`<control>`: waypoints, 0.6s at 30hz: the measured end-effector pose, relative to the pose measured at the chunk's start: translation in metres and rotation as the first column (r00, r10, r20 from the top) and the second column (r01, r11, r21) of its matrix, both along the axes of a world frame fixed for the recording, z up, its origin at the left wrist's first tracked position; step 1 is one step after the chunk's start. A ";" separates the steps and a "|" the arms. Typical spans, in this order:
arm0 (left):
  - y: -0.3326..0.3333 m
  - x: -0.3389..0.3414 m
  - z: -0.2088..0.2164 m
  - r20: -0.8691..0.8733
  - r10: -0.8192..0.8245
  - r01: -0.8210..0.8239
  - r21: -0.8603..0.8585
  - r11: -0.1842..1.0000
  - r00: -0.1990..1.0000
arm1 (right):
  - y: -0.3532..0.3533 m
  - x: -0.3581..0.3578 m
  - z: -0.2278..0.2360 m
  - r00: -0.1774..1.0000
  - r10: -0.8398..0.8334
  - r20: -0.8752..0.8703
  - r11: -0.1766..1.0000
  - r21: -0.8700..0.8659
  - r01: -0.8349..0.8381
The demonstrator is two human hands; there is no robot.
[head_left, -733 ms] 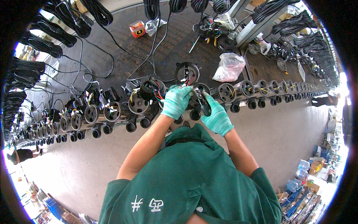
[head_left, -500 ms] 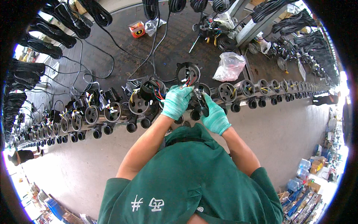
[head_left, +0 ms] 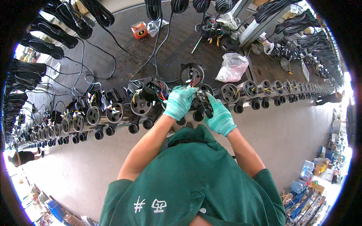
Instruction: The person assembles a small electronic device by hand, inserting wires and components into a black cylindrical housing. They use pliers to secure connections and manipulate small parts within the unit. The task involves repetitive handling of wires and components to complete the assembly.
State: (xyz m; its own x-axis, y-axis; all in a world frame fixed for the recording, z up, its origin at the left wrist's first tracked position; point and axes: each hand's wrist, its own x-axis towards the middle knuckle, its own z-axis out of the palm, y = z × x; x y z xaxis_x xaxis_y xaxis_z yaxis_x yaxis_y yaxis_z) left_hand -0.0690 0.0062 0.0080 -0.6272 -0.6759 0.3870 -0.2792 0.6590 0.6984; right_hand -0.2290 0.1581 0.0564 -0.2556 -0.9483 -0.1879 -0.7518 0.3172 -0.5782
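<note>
Lightning sign (head_left: pixel 141 32) on box (head_left: pixel 138 27); characters (head_left: pixel 158 205) on shirt (head_left: pixel 192 169)

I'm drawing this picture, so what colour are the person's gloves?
The gloves are light bluish green, seen best in the head view.

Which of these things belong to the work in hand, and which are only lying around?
In use, apparently:
left hand
right hand
dark hand tool
coloured wires
round black housing

Probably lying around:
filled clear bag
red box
crumpled clear plastic
</note>
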 end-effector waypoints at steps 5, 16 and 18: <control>-0.001 -0.001 -0.001 -0.001 -0.015 0.015 0.012 1.000 1.000 | 0.000 -0.004 0.001 0.999 -0.025 -0.033 0.999 -0.033 0.024; -0.002 -0.001 0.002 0.047 -0.008 0.008 0.002 1.000 0.999 | -0.003 -0.005 -0.010 1.000 -0.013 0.015 0.998 -0.054 0.014; -0.003 -0.001 -0.001 0.032 -0.014 0.015 -0.016 1.000 0.999 | -0.004 -0.007 -0.008 0.999 0.006 -0.041 0.999 -0.039 -0.008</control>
State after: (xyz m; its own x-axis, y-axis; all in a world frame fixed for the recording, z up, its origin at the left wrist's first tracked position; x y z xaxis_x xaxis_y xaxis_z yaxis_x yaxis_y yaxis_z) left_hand -0.0699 0.0033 0.0070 -0.6492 -0.6605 0.3771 -0.2915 0.6740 0.6787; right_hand -0.2359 0.1540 0.0480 -0.2559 -0.9565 -0.1400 -0.7773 0.2897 -0.5585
